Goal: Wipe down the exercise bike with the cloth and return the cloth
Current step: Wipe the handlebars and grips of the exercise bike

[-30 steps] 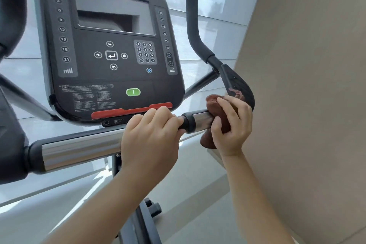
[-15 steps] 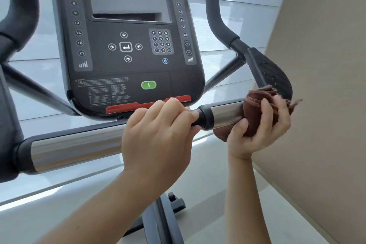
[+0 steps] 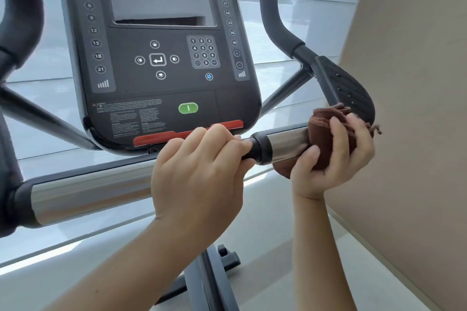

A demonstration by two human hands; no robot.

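Reaches up from the lower edge with both forearms to the crossbar of the exercise bike (image 3: 207,278).

Grips the black section of the handlebar (image 3: 88,197) with the left hand (image 3: 199,177), just below the console (image 3: 161,98). Knuckles up, fingers curled over the top of the bar, wrist bent, forearm rising from bottom centre.

Holds a brown cloth (image 3: 326,131) with the right hand (image 3: 333,159) against the right chrome sleeve (image 3: 285,144) of the same bar. Palm turned toward the camera, wrist below the bar, forearm close to vertical.

Curls the fingers (image 3: 338,139) over the outer face of the cloth and sets the thumb against its lower left edge, next to the bare chrome.

Conceals the end of the bar under cloth and palm; cannot tell whether the cloth goes fully round it. Conceals the left fingertips behind the bar. Cuts off the console top and both upright grips at the upper edge, and the left side of the frame at the left edge. Leaves the small print on the console label unreadable.

Keeps the cloth bunched between palm and bar, with folds standing above the index finger and a frayed corner sticking out past the little finger toward the beige wall (image 3: 417,108). Places the top folds just in front of the black perforated pad (image 3: 348,91); contact there cannot be judged.
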